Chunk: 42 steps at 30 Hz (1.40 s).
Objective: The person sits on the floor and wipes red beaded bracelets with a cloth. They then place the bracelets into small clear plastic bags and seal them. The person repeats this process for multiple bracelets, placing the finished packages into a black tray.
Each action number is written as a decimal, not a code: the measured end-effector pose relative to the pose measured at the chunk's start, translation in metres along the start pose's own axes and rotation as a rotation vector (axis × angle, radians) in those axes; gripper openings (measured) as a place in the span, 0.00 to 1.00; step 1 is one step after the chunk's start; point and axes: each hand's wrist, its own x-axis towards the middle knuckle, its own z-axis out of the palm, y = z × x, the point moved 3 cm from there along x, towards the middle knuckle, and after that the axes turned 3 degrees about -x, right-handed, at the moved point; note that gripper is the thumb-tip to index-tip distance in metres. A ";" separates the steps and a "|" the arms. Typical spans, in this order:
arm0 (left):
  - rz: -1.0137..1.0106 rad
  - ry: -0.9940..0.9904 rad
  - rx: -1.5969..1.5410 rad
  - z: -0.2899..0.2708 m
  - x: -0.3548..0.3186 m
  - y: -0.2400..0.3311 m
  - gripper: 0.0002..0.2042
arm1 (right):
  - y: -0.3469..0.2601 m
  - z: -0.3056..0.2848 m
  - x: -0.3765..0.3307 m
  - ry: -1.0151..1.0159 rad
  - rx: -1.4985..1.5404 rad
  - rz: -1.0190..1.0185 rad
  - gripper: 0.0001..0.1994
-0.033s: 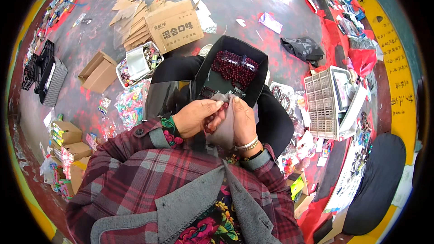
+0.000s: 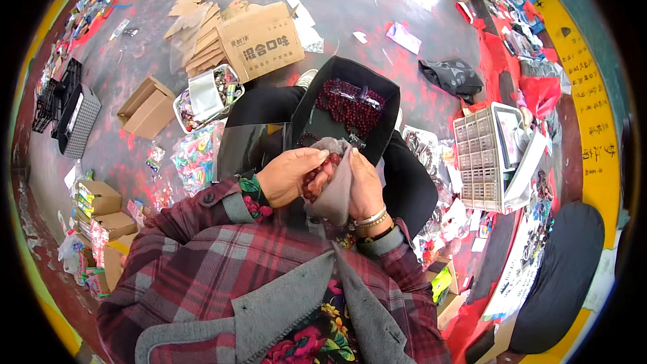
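My left hand is closed on a string of dark red beads, the beads hanging between thumb and curled fingers. Against them lies a soft grey cloth. My right hand pinches the cloth's right edge, fingers partly hidden behind it. Just beyond both hands, a black open box rests between my legs. Inside it are many dark red bead strings, some in clear plastic. A clear plastic sheet or lid stands at the box's left.
Left of my legs are a white tub of small items, colourful packets and an open carton. Farther off stands a large cardboard box by flattened cartons. A plastic crate sits to the right, near a dark bag.
My right hand has shifted slightly right and down with the cloth edge. The cloth stands a little wider apart from my left hand, and more of the beads shows.
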 end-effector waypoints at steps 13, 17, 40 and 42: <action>-0.039 0.004 0.136 0.001 -0.001 0.003 0.16 | -0.022 0.013 -0.006 0.048 -0.720 -0.274 0.14; -0.058 -0.014 0.125 -0.003 0.000 0.002 0.16 | -0.007 -0.013 0.002 0.100 -0.339 -0.011 0.18; -0.005 -0.018 0.043 -0.006 0.001 0.001 0.16 | -0.002 -0.019 0.003 0.102 -0.189 -0.012 0.16; 0.064 -0.035 -0.001 -0.004 0.000 0.006 0.16 | -0.007 -0.011 -0.001 0.098 -0.091 0.005 0.17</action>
